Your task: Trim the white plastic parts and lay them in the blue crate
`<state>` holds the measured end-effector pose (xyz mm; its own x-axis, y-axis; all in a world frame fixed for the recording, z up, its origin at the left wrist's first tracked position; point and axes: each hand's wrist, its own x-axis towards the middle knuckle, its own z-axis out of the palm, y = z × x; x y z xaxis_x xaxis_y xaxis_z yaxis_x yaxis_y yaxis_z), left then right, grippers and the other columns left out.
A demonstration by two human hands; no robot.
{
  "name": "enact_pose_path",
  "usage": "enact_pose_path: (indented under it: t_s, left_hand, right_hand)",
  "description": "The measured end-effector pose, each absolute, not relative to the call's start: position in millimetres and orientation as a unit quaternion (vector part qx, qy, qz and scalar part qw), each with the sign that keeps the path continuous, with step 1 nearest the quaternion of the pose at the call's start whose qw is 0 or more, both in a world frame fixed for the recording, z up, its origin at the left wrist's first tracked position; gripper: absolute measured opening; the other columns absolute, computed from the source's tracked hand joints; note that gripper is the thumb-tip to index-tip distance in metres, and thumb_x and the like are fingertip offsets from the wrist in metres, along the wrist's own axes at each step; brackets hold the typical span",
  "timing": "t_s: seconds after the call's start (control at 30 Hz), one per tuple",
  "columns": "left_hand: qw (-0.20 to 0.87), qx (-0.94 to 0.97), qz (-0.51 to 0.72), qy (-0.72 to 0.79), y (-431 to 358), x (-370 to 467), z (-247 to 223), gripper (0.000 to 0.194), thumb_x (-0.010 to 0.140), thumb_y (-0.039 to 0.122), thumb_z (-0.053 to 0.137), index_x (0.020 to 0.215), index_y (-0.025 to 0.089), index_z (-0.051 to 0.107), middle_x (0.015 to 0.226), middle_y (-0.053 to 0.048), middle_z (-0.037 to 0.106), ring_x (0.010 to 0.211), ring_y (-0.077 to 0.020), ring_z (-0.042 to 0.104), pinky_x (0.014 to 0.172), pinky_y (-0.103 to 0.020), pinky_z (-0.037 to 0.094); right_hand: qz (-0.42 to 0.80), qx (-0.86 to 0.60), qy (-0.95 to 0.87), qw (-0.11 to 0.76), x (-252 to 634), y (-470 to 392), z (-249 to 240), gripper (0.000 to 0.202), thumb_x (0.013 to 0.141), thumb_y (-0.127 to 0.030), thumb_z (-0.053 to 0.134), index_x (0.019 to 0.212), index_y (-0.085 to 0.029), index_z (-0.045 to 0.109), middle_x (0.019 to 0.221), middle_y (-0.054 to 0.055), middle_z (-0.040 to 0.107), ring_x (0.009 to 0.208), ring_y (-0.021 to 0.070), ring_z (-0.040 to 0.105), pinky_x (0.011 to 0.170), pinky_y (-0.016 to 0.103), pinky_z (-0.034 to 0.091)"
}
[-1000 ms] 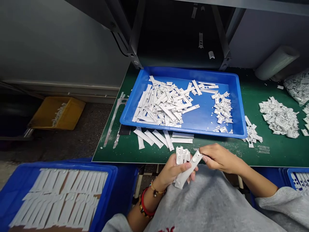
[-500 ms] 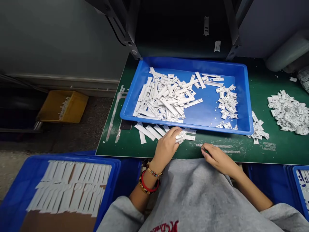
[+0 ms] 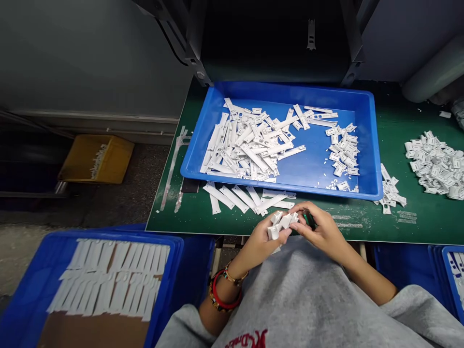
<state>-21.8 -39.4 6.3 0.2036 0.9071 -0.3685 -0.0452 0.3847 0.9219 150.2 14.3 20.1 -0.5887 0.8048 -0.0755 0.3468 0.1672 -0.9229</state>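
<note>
Several small white plastic parts (image 3: 284, 221) lie bunched in my left hand (image 3: 264, 241), its fingers closed around them in front of my shirt. My right hand (image 3: 319, 227) meets it from the right, thumb and fingertips pinching the end of one part in the bunch. Something bright green (image 3: 309, 220) shows inside the curled right fingers; I cannot make out what it is. Just beyond both hands, long white plastic strips (image 3: 237, 199) lie on the green table (image 3: 203, 220), in front of a blue tray (image 3: 290, 186).
The tray holds a heap of long white strips (image 3: 250, 145) and a smaller pile of short parts (image 3: 342, 150). White pieces (image 3: 435, 164) are heaped at right. A dark conveyor belt (image 3: 261, 48) ends behind the tray. Lower left stands a blue bin (image 3: 174, 261); a yellow bin (image 3: 119, 159) sits beyond.
My left hand has drawn back from the strips towards my body with the parts in it. My right hand has moved left to meet it. One part has left the belt's end.
</note>
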Motion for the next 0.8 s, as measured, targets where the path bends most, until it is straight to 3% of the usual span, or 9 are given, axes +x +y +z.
enact_pose_path:
  t_s: [0.1, 0.2, 0.3, 0.4, 0.57, 0.8]
  left_hand:
    - [0.643, 0.419, 0.373, 0.521, -38, -24, 10, 0.028, 0.081, 0.043, 0.063, 0.085, 0.016, 0.06, 0.069, 0.001, 0.056, 0.061, -0.0119, 0.05, 0.061, -0.025, 0.043]
    - [0.615, 0.436, 0.401, 0.521, -37, -26, 14, 0.031, 0.077, 0.043, 0.068, 0.09, 0.016, 0.064, 0.076, -0.002, 0.059, 0.06, -0.0126, 0.053, 0.06, -0.027, 0.044]
    - [0.591, 0.467, 0.399, 0.523, -36, -28, 16, 0.03, 0.078, 0.042, 0.068, 0.091, 0.015, 0.068, 0.078, -0.005, 0.062, 0.068, -0.0161, 0.056, 0.066, -0.03, 0.047]
    - [0.585, 0.486, 0.387, 0.522, -35, -29, 16, 0.031, 0.078, 0.042, 0.067, 0.096, 0.016, 0.07, 0.086, -0.007, 0.066, 0.076, -0.0192, 0.058, 0.074, -0.033, 0.049]
    - [0.584, 0.495, 0.381, 0.519, -35, -30, 15, 0.032, 0.08, 0.041, 0.066, 0.1, 0.017, 0.071, 0.093, -0.008, 0.068, 0.081, -0.0208, 0.06, 0.079, -0.034, 0.049]
    - [0.601, 0.507, 0.366, 0.499, -40, -29, 10, 0.029, 0.08, 0.038, 0.067, 0.1, 0.017, 0.07, 0.093, -0.008, 0.068, 0.08, -0.0196, 0.06, 0.079, -0.032, 0.049]
  right_hand:
    - [0.499, -0.386, -0.737, 0.242, 157, 15, 24, 0.023, 0.091, -0.038, 0.056, 0.108, -0.023, 0.058, 0.075, -0.001, 0.052, 0.061, 0.0127, 0.048, 0.058, 0.024, 0.042]
    - [0.467, -0.352, -0.774, 0.241, 167, 16, 35, 0.028, 0.097, -0.031, 0.043, 0.12, -0.023, 0.055, 0.087, 0.003, 0.055, 0.073, 0.0163, 0.053, 0.068, 0.029, 0.046]
    - [0.441, -0.342, -0.805, 0.202, 176, 17, 45, 0.037, 0.098, -0.022, 0.03, 0.128, -0.025, 0.053, 0.098, 0.007, 0.056, 0.085, 0.0191, 0.056, 0.075, 0.033, 0.048]
    - [0.442, -0.352, -0.81, 0.157, 179, 16, 49, 0.036, 0.098, -0.022, 0.034, 0.132, -0.026, 0.047, 0.102, 0.008, 0.058, 0.089, 0.02, 0.058, 0.078, 0.034, 0.051]
    - [0.478, -0.353, -0.787, 0.167, 179, 12, 44, 0.017, 0.099, -0.026, 0.039, 0.111, -0.024, 0.05, 0.102, 0.008, 0.061, 0.095, 0.0211, 0.06, 0.082, 0.035, 0.051]
    - [0.548, -0.299, -0.769, 0.135, 189, 22, 44, 0.012, 0.098, -0.026, 0.044, 0.108, -0.024, 0.052, 0.102, 0.005, 0.062, 0.096, 0.0174, 0.06, 0.083, 0.031, 0.049]
